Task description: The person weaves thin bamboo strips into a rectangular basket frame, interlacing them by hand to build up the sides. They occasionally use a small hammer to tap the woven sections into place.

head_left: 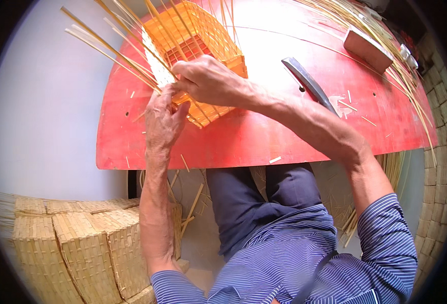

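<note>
A half-woven bamboo basket [233, 48], orange-yellow, rests at the far left of the red table. Long bamboo strips [114, 53] stick up and out from its left and near sides. My right hand [208, 81] is closed in a pinch on a bamboo strip at the basket's near left corner. Just below it, my left hand [163, 121] grips the basket's edge, the thumb toward the near wall and the fingers on the left side. Its fingertips are partly hidden, as is the weave under both hands.
On the red table [264, 142] lie a dark curved blade [312, 83], a brown brick [368, 49] and scattered strip offcuts. Long loose strips [406, 83] run along the right edge. Woven baskets [81, 243] are stacked at lower left; more woven pieces [439, 101] line the right.
</note>
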Demonstrator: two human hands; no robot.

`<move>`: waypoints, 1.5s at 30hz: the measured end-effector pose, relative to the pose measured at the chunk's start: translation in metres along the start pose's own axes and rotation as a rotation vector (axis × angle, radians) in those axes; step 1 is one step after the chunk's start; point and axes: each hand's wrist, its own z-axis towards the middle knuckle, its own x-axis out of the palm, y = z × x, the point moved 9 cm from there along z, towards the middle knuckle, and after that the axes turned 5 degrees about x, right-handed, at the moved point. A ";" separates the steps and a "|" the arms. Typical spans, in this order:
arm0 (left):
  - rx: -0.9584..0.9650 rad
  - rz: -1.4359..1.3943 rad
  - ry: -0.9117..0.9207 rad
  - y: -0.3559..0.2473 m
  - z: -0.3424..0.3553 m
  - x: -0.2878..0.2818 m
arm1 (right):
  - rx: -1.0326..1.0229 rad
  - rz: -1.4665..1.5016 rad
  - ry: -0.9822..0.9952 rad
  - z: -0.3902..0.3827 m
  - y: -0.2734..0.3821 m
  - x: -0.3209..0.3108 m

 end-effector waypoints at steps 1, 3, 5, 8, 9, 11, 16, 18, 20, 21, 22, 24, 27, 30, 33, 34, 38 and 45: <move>-0.048 -0.076 0.038 -0.002 -0.005 0.001 | 0.042 0.004 -0.011 -0.008 0.003 -0.006; -0.023 -0.213 -0.079 -0.010 -0.013 -0.009 | -0.212 0.014 -0.327 -0.026 0.024 -0.039; 0.024 -0.249 -0.149 -0.020 -0.025 -0.026 | -0.090 -0.046 -0.406 -0.041 0.027 -0.058; -0.021 -0.134 -0.379 -0.008 -0.050 -0.054 | -0.063 -0.157 -0.161 -0.053 0.043 -0.028; -0.070 -0.075 -0.449 -0.001 -0.056 -0.063 | -0.015 -0.159 -0.113 -0.051 0.051 -0.015; -0.076 0.037 -0.400 0.002 -0.056 -0.065 | 0.119 -0.104 -0.060 -0.037 0.046 0.013; -0.007 0.196 -0.310 0.010 -0.035 -0.052 | 0.224 -0.133 -0.031 -0.015 0.009 0.044; -0.079 0.133 -0.291 0.016 -0.034 -0.052 | 0.260 -0.116 0.034 -0.009 0.004 0.049; -0.046 0.119 -0.292 0.018 -0.037 -0.055 | 0.252 -0.140 0.072 -0.006 0.008 0.051; -0.029 0.113 -0.292 0.019 -0.039 -0.056 | 0.248 -0.152 0.091 -0.006 0.009 0.052; -0.052 0.061 -0.278 0.025 -0.039 -0.053 | 0.244 -0.143 0.081 -0.006 0.008 0.052; -0.097 -0.042 -0.250 0.036 -0.039 -0.048 | 0.190 -0.147 0.025 -0.007 0.010 0.050; -0.200 -0.097 -0.238 0.022 -0.043 -0.043 | 0.199 -0.155 0.017 -0.008 0.006 0.049; -0.083 0.172 -0.362 -0.005 -0.054 -0.041 | 0.214 -0.185 -0.001 -0.009 0.005 0.051; -0.119 0.211 -0.346 -0.021 -0.058 -0.019 | 0.183 -0.177 -0.027 -0.009 0.011 0.055; -0.133 0.234 -0.359 -0.027 -0.059 -0.016 | 0.165 -0.170 -0.038 -0.008 0.013 0.053; 0.105 0.216 -0.408 -0.019 -0.051 -0.025 | 0.209 -0.103 -0.035 -0.008 0.000 0.050; 0.064 -0.116 0.178 0.050 0.021 -0.043 | 0.113 -0.051 0.030 -0.008 0.008 0.053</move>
